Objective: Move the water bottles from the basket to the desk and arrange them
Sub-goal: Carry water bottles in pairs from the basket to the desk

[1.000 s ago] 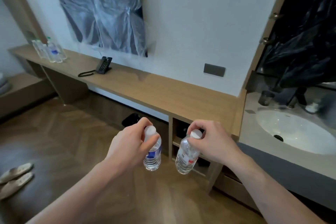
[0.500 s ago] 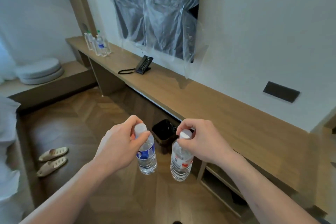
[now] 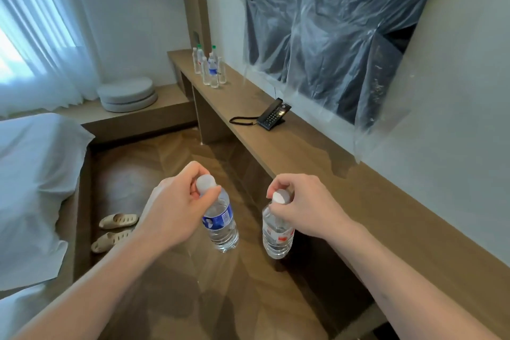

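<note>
Both bottles have come along the desk [image 3: 317, 152] since a second ago: the sink end has dropped out of view and the far end, where the cluster of bottles [image 3: 209, 69] stands, now faces me, with the phone [image 3: 273, 114] between me and it. I read this as the carry leg, not yet the set-down.

I hold the blue-label bottle [image 3: 220, 225] by its neck and cap, my left hand [image 3: 176, 210] pinching it with curled fingers, so it hangs upright over the floor, off the desk's front edge. My right hand [image 3: 306, 208] pinches the red-label bottle [image 3: 277, 232] the same way, closer to that edge but still short of the top. The basket is not in view.

As for room, the desk top between the phone and the cluster looks bare, as does the stretch nearer me. Wrapped in plastic, the wall panel [image 3: 331, 22] hangs above the desk's back edge, so I judge bottles should stay toward the front. Opposite the desk, the bed [image 3: 33, 174] and the slippers [image 3: 114, 230] leave a floor lane that seems wide enough.
</note>
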